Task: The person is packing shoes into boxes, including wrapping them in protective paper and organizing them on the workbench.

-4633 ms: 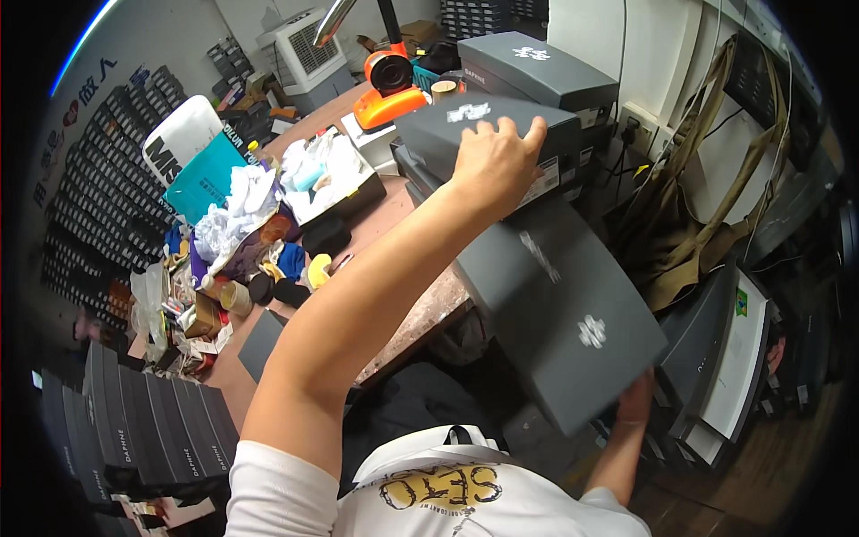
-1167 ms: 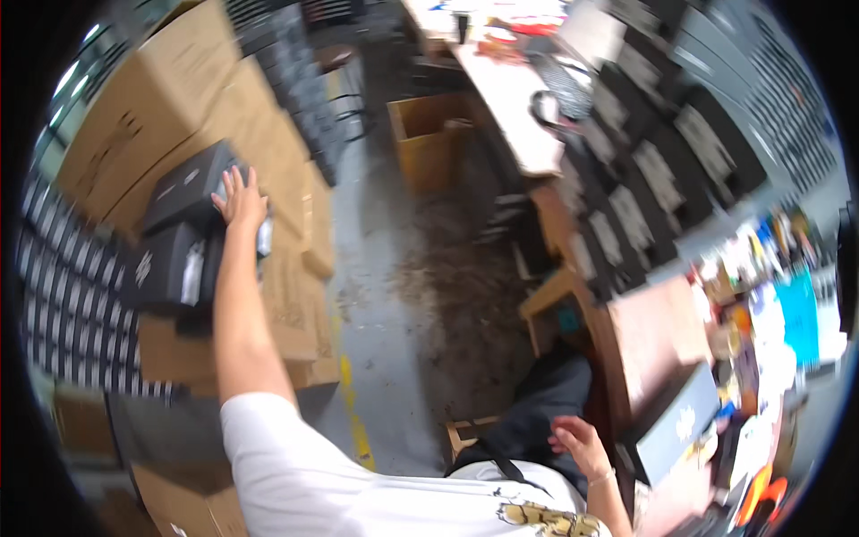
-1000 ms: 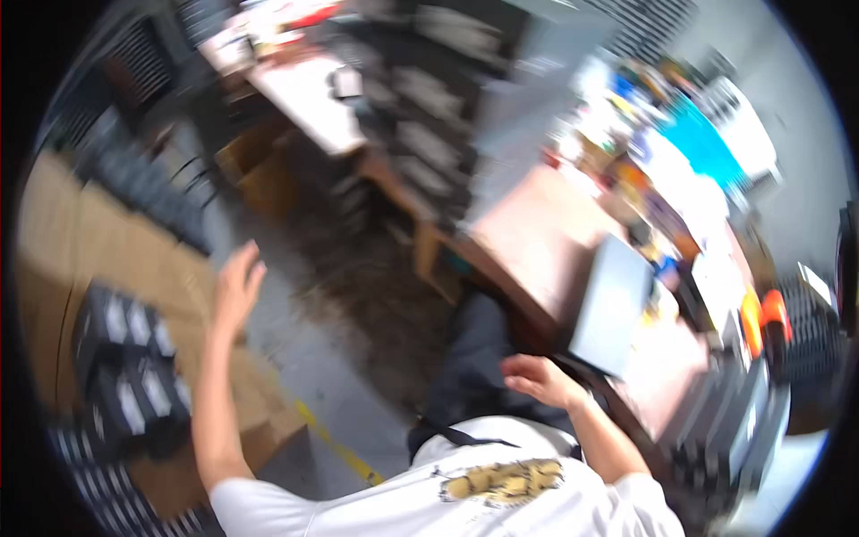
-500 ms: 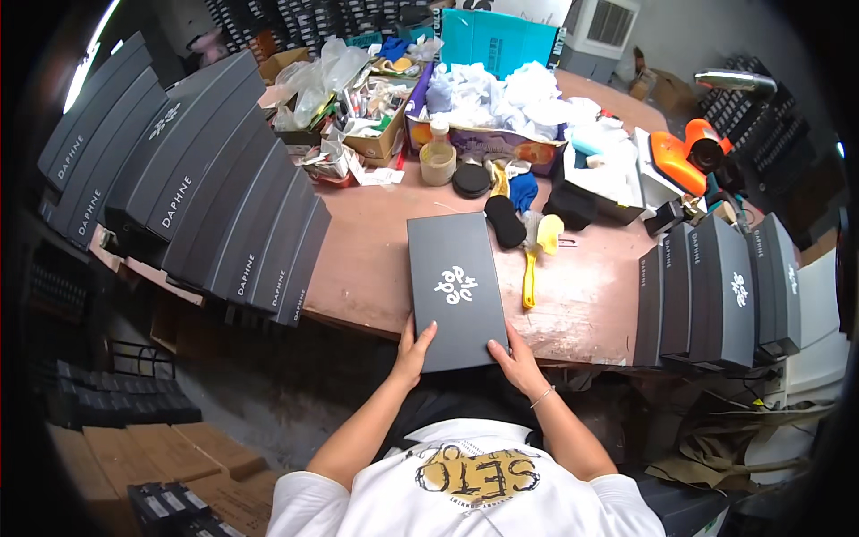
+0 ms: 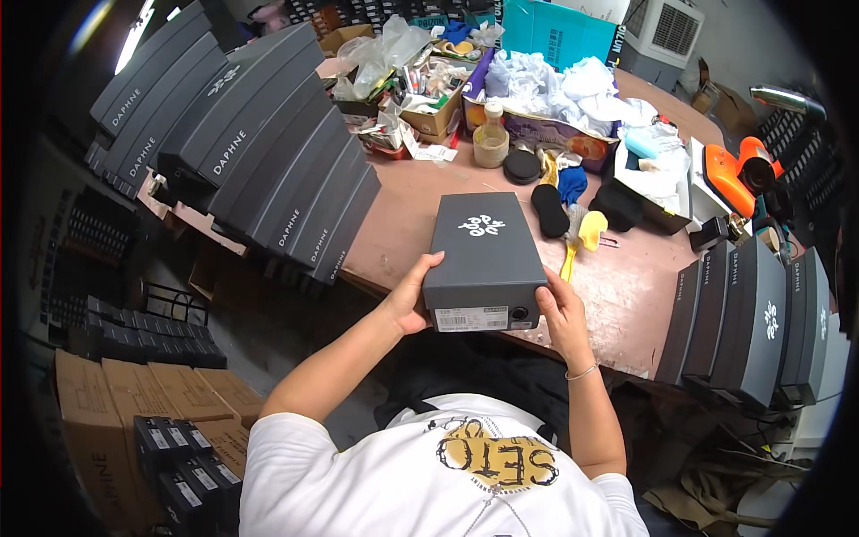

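Note:
A dark grey shoebox (image 5: 486,246) with a white emblem on its lid is between my two hands at the table's front edge. Its near end, bearing a white label and a round dark hole, is tipped toward me. My left hand (image 5: 413,291) grips the near left corner, thumb along the upper edge. At the near right corner, my right hand (image 5: 562,311) holds the box with its thumb against the side. The box looks shut; what is inside is hidden. Just beyond it lie a yellow-handled brush (image 5: 570,255) and a black oval pad (image 5: 549,210).
Stacked grey shoeboxes (image 5: 268,152) rise at the left; more shoeboxes (image 5: 747,313) stand at the right edge. Behind are a jar (image 5: 490,139), a round black tin (image 5: 522,166), a carton of crumpled white paper (image 5: 546,134) and an orange tool (image 5: 729,179). Brown cartons (image 5: 116,403) sit lower left.
The shoebox has tilted so that its labelled near end now shows, and both hands have moved up along with it. The whole view has shifted, so the surroundings sit farther right.

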Motion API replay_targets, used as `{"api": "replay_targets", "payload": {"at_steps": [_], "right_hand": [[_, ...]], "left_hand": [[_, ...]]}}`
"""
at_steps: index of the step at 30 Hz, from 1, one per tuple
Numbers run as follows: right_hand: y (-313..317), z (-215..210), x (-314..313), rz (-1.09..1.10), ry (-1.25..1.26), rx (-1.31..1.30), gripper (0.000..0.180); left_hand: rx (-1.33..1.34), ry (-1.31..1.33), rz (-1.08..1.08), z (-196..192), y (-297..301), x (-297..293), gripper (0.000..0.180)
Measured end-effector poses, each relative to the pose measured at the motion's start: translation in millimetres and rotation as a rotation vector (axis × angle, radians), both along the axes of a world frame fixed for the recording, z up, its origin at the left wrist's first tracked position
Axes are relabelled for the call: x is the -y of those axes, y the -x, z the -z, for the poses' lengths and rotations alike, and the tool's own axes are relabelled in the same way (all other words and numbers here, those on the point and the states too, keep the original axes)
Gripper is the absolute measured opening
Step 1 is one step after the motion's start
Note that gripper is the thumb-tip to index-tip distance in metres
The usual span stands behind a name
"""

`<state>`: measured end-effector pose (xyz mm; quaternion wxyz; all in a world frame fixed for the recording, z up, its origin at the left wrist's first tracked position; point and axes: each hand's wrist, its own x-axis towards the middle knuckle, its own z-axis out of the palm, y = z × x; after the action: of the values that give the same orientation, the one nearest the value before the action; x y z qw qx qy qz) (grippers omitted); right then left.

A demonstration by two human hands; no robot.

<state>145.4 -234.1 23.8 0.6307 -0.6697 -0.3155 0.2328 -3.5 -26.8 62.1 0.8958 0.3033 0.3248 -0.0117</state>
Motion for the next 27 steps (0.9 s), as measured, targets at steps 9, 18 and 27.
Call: {"api": "replay_targets", "payload": {"at_steps": [9,18,27], "right_hand": [[21.8,-7.6,27.8,0.046,0.010,0.207,0.053],[2.4,-102.1,214.0,0.920,-0.185,0.461,0.068],[-132.1,-101.3,437.7,1.346,0.133,0.458,0.034]], "left_hand": [[0.175,-0.141,-0.008,8.4,12.4,11.7,0.056],[0.763,-0.448,0.432,-114.8,-132.3,178.7,0.097],[1.261,-1.144,1.038,-50.6,-97.9,198.0,0.071]]}}
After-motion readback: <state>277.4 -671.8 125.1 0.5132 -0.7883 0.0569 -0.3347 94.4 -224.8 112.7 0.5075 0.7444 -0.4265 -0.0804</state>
